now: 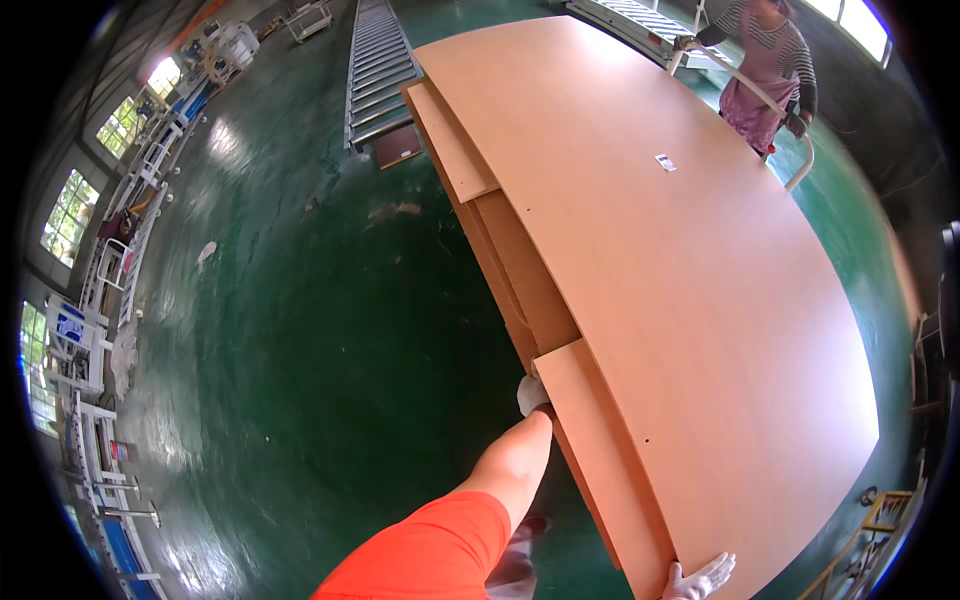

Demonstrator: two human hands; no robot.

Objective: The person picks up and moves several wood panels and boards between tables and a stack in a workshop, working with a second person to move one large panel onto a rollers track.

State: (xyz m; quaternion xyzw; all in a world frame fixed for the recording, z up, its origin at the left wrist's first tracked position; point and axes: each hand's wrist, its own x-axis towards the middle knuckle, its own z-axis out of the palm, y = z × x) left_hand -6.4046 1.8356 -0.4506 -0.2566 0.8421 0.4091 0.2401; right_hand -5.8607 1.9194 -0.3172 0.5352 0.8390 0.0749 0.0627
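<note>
A large, light wood-coloured panel [690,290] lies on top of a stack of boards and has a small white label [665,162] on it. Under its left edge, smaller boards stick out: a near one [600,440] and a far one [452,140], with a brown board [525,270] showing in the gap. My left hand [531,396], in a white glove, touches the stack's left side by the corner of the near small board; its fingers are mostly hidden. On the big panel's near end rests my right hand [702,578], white-gloved and open, fingers stretched out and thumb apart.
Across the stack a co-worker [765,80] in a striped top and apron holds a white trolley handle [745,80]. A roller conveyor [380,75] stands beyond the far left, with a dark red board [398,146] at its end. Machines line the left wall; a yellow frame [880,520] is lower right.
</note>
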